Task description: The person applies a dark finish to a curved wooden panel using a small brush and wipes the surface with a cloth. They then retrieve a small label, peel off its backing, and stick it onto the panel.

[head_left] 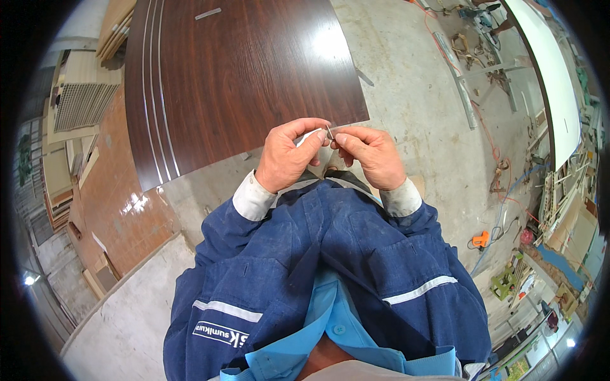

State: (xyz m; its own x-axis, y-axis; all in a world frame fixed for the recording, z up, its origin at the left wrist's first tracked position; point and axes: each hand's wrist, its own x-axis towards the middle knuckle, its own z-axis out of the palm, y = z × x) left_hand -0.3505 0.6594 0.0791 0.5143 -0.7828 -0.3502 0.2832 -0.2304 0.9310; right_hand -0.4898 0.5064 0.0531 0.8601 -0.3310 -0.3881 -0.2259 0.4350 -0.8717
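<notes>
Pinching a small, thin piece [330, 132] between both sets of fingertips, the person in the head view works just beyond the jacket [330, 222], near the close right corner of a brown board [254, 70]. The left hand's [286, 155] grip is narrow, thumb and forefinger drawn together on the piece; the right hand's [373, 155] is narrow too, its thumb pressing against curled fingers at the other side. What the piece is made of is too small to tell, and the fingers hide part of it.

Three bright strips [152, 82] run side by side along the left part of the board, and they look to be set in already, so that portion seems done. A short strip [208, 13] lies loose near the far edge. The piece itself is in the hands and not yet placed on anything, so handling it appears to be under way; how much is left after that cannot be judged. An orange tool [481, 239] lies on the floor [438, 165] to the right, well apart from both hands.
</notes>
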